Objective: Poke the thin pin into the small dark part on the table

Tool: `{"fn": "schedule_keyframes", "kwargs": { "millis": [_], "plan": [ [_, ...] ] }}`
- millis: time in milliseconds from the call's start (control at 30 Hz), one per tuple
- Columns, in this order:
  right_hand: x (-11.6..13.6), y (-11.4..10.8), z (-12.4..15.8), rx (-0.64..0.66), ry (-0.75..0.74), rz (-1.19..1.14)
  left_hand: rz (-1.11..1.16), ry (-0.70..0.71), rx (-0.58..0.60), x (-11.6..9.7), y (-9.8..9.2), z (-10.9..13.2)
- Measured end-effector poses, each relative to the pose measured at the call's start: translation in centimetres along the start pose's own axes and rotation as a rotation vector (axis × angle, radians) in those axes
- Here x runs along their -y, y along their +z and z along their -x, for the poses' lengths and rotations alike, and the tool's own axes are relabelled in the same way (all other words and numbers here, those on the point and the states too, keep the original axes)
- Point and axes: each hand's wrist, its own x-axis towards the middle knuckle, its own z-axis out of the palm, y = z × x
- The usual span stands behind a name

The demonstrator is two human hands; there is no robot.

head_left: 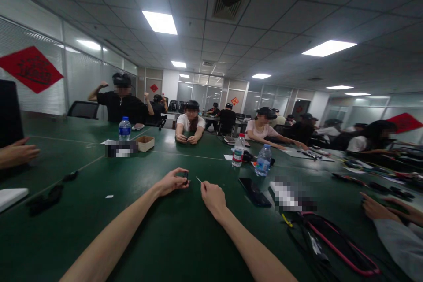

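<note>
My left hand is closed around a small black object, held between thumb and fingers just above the green table. What kind of object it is cannot be made out. To its right, my right hand pinches a thin, pale, needle-like stick. The tip of the stick points up and left towards the black object, with a gap between them. Most of the stick is hidden inside my right fingers.
Right of my hands lie a black phone and a pink-edged black pouch with cables. Water bottles stand beyond, and a small cardboard box sits further left. Co-workers' hands rest at both sides; a person leans on the table opposite.
</note>
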Motion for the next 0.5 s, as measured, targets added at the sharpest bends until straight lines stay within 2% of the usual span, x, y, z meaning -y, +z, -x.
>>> {"fn": "schedule_keyframes", "kwargs": {
  "millis": [100,367,500],
  "plan": [
    [-0.79,-0.23,-0.07,0.009,-0.016,-0.038,0.025,-0.007,-0.003,-0.08,-0.10,0.04],
    [-0.17,-0.03,0.46,0.004,-0.239,-0.037,0.021,-0.004,0.041,-0.06,0.09,0.27],
    [-0.33,0.26,0.30,-0.027,-0.256,-0.031,0.010,-0.005,0.065,-0.10,0.09,0.39]
  ]
}}
